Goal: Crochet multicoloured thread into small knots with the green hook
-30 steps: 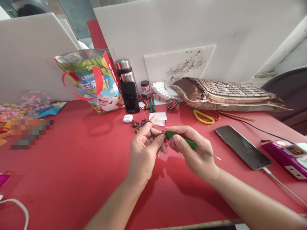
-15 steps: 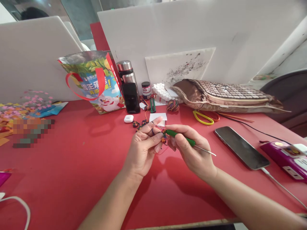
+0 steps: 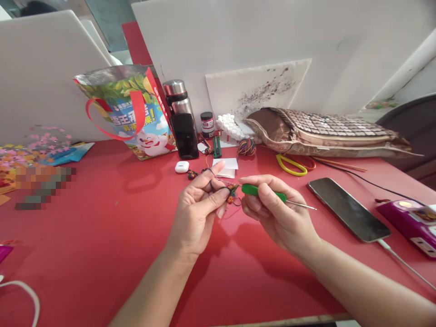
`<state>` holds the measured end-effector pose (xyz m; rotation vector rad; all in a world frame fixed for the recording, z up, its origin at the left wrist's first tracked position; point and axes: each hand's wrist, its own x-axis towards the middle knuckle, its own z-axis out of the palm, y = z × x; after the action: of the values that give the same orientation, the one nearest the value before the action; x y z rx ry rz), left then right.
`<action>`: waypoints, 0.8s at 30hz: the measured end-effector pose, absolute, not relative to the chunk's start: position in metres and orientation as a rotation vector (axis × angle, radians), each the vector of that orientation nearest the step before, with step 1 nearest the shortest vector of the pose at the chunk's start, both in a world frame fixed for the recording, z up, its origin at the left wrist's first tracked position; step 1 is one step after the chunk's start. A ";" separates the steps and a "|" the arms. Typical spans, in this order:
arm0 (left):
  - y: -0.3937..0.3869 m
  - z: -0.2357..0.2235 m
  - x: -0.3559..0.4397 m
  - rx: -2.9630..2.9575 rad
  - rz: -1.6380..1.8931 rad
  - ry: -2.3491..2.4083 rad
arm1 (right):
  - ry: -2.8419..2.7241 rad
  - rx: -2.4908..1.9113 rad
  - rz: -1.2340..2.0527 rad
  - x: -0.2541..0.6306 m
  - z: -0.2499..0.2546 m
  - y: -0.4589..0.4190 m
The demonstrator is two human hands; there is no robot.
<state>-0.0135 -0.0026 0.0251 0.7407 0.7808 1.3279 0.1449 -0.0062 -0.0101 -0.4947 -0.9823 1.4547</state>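
My left hand [image 3: 190, 215] pinches a small piece of multicoloured crochet work [image 3: 232, 194] between thumb and fingers. Dark yarn loops over its raised index finger. To the right, my right hand [image 3: 286, 220] grips a crochet hook [image 3: 251, 190] by its green handle; the thin metal shaft points away to the lower right. A small gap separates the handle's near end from the crochet work. Behind my left hand, another bit of dark multicoloured crochet [image 3: 192, 175] lies on the table, partly covered by the fingers. A multicoloured yarn ball [image 3: 246, 147] sits farther back.
Across the red table [image 3: 102, 254] stand a printed bag [image 3: 150, 120], a steel flask [image 3: 182, 103], an upright phone [image 3: 184, 136] and a small jar [image 3: 207, 125]. A white earbud case [image 3: 181, 167], folded paper [image 3: 226, 168], yellow-handled scissors [image 3: 291, 167], charging phone [image 3: 349, 209] and purple power strip [image 3: 408, 222] lie around.
My right hand has drawn the crochet hook slightly right, away from the crochet work. More of the work shows now. My left hand keeps its pinch, and the whole view has shifted a little.
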 end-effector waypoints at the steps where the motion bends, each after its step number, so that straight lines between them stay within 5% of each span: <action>1: -0.002 0.025 -0.014 0.744 1.331 0.781 | -0.978 -0.488 1.462 0.145 -0.009 -0.006; 24: -0.003 0.030 -0.018 0.822 1.353 0.834 | -0.997 -0.649 1.381 0.159 0.001 -0.001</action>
<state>-0.0177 -0.0031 0.0301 0.8225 0.8344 1.3533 0.1587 -0.0005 0.0008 -0.6487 -0.9974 1.3807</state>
